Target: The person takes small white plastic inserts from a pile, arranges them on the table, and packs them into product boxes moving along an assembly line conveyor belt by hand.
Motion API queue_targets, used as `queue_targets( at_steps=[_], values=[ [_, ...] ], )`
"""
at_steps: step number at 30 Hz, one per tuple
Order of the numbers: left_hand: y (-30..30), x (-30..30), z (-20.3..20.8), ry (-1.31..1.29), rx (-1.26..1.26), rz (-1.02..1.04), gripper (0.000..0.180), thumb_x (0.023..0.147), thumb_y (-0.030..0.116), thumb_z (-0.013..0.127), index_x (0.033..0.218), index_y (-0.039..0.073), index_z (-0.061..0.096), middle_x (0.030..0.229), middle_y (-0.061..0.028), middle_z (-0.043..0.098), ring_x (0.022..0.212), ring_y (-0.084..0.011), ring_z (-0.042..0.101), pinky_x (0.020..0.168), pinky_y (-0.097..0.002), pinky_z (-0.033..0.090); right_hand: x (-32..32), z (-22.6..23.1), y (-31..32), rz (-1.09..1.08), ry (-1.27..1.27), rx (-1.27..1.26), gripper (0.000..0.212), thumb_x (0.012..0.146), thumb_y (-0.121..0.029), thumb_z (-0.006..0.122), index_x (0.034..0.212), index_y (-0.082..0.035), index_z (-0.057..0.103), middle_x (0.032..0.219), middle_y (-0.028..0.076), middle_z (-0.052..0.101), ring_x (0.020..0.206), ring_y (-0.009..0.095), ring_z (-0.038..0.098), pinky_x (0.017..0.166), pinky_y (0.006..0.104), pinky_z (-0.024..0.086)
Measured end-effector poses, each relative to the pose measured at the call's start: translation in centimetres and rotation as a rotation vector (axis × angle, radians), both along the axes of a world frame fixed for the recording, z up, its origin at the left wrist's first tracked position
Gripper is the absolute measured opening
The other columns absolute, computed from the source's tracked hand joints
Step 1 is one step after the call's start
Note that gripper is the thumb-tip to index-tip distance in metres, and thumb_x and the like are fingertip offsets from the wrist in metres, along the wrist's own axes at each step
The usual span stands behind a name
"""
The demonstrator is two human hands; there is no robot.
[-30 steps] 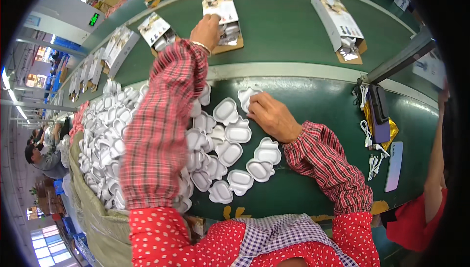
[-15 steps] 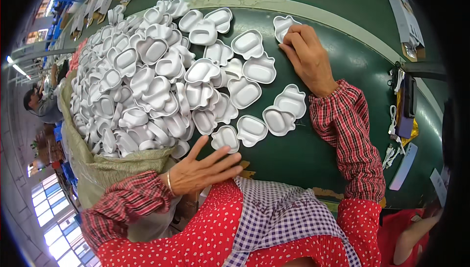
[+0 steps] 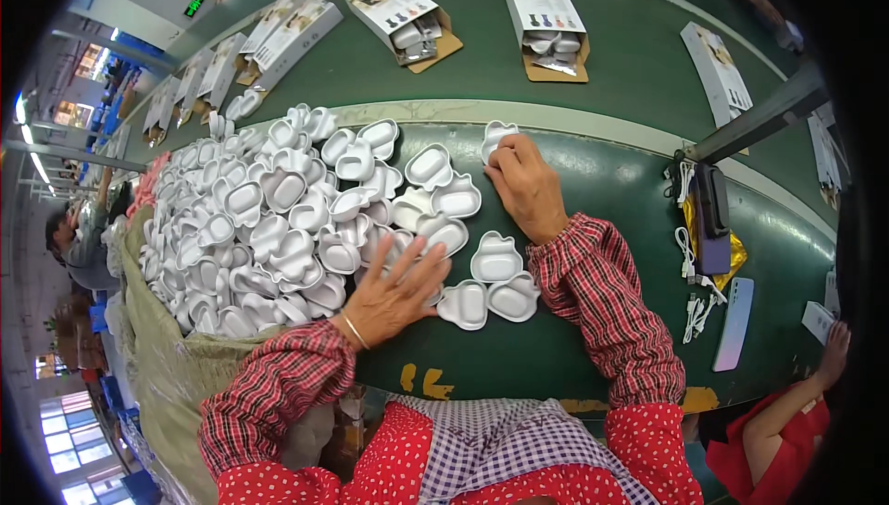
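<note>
A large heap of white, shallow plastic shells (image 3: 244, 201) with scalloped, animal-like outlines covers the left side of the green table (image 3: 593, 199). My right hand (image 3: 530, 188) is curled closed at the upper edge of one white plastic shell (image 3: 498, 137), which lies apart from the heap; the fingertips hide part of it. My left hand (image 3: 394, 294) lies open with fingers spread, at the near edge of the heap, partly covering shells there. Three loose shells (image 3: 496, 258) rest together between my two hands, hollow side up.
Beyond the pale rail, open white boxes (image 3: 544, 10) lie on a green belt. At right are white cables (image 3: 690, 255), a dark purple device (image 3: 711, 213) and a phone (image 3: 733, 324). A woven sack (image 3: 153, 320) hangs at the left edge. A person's arm (image 3: 773, 412) shows lower right.
The view has tilted up, showing more boxes on the belt. My left hand has moved onto the shells nearest me. My right hand stays on its shell.
</note>
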State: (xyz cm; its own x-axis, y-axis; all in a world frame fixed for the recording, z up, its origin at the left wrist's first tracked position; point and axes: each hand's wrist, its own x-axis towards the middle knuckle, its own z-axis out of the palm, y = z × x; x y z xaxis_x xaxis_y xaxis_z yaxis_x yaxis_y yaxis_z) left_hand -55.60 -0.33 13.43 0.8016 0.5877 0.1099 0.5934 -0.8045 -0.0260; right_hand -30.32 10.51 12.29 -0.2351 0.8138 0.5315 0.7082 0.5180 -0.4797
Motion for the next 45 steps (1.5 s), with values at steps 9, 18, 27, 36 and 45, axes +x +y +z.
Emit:
queue_targets(
  at_steps=[9,18,27,36,45],
  values=[
    [-4.0,11.8,2.3,-0.443,-0.213,-0.468,0.023,0.073,0.022,0.057,0.085,0.002,0.059,0.087,-0.0086,0.054,0.088,-0.022,0.053,0.072,-0.0322,0.043,1.9,0.2,2.3,-0.039,0.105,-0.036,0.013,0.077,-0.004,0.068,0.084,-0.002,0.057,0.095,0.01,0.055,0.086,0.031,0.058,0.07,0.0396,0.049],
    [-7.2,19.6,-5.1,-0.73,-0.407,-0.693,0.021,0.075,0.02,0.061,0.09,0.006,0.058,0.082,-0.007,0.054,0.08,-0.0234,0.056,0.066,-0.0342,0.045,2.3,3.4,13.5,0.004,0.007,-0.101,0.011,0.078,-0.009,0.069,0.084,-0.002,0.063,0.087,0.01,0.056,0.077,0.026,0.057,0.068,0.035,0.045],
    [-7.3,20.3,-5.8,-0.995,-0.821,-0.622,0.012,0.085,0.014,0.061,0.088,0.003,0.059,0.083,-0.0124,0.054,0.081,-0.0307,0.056,0.065,-0.0405,0.048,5.5,2.9,20.3,-0.02,-0.162,0.064,0.012,0.077,-0.003,0.068,0.087,-0.002,0.062,0.092,0.014,0.057,0.087,0.034,0.06,0.076,0.0399,0.048],
    [-1.6,18.0,-4.9,-1.002,-0.678,-0.382,0.011,0.082,0.011,0.064,0.088,0.002,0.062,0.083,-0.0117,0.057,0.08,-0.0283,0.059,0.067,-0.0371,0.05,-2.4,5.6,6.0,0.564,-0.456,-0.205,0.016,0.078,0.002,0.058,0.092,-0.006,0.058,0.113,0.011,0.053,0.093,0.027,0.061,0.075,0.0333,0.052],
    [1.8,16.2,-4.7,-1.08,-0.661,-0.298,0.013,0.087,0.014,0.062,0.094,0.004,0.062,0.083,-0.0115,0.057,0.08,-0.0297,0.06,0.068,-0.038,0.05,-3.6,4.5,7.5,0.586,-0.623,0.104,0.015,0.078,-0.004,0.059,0.091,-0.008,0.055,0.103,0.006,0.056,0.081,0.024,0.063,0.064,0.0338,0.053]
  ],
)
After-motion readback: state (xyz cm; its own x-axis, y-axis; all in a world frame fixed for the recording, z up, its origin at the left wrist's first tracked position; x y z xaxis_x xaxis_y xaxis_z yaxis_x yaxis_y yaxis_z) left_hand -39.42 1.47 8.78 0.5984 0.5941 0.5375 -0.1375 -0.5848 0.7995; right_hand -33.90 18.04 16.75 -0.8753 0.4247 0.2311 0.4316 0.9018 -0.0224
